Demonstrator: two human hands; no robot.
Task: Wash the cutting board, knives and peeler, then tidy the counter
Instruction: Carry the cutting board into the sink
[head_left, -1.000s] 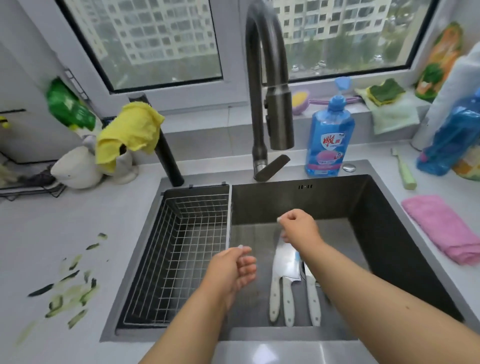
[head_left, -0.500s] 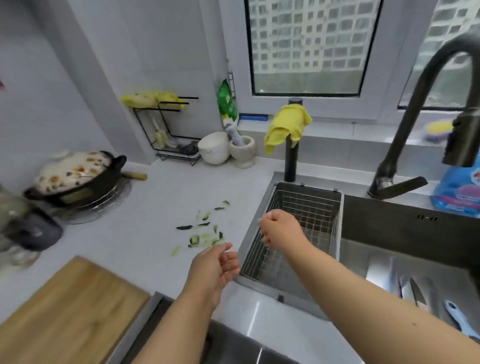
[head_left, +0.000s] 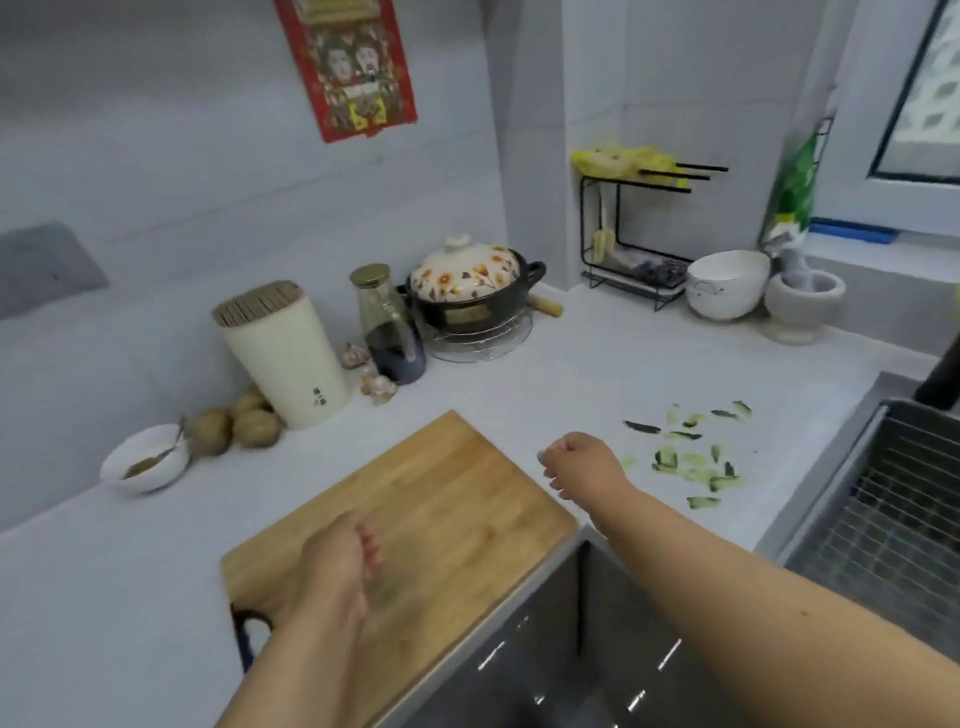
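Note:
A wooden cutting board (head_left: 441, 499) lies flat on the white counter (head_left: 587, 364), its near right edge against a dark sink (head_left: 561, 670). My left hand (head_left: 340, 566) hovers over the board's near part, fingers loosely curled, holding nothing. My right hand (head_left: 582, 465) hangs just past the board's far right corner, fingers curled loosely and empty. Green cucumber peels (head_left: 691, 457) are scattered on the counter to the right of that hand. Knives and peeler are out of view.
A cream knife block (head_left: 285, 358), potatoes (head_left: 234, 428), a small white bowl (head_left: 145, 460), a sauce bottle (head_left: 389, 327) and a flowered pot (head_left: 472, 286) stand behind the board. A wire basket (head_left: 893, 499) sits at right; a rack (head_left: 634, 234), bowl (head_left: 727, 283) and mortar (head_left: 802, 306) line the back.
The view has swung left from the sink with the knives to the counter. Both hands moved left with it and now hang over and beside the cutting board.

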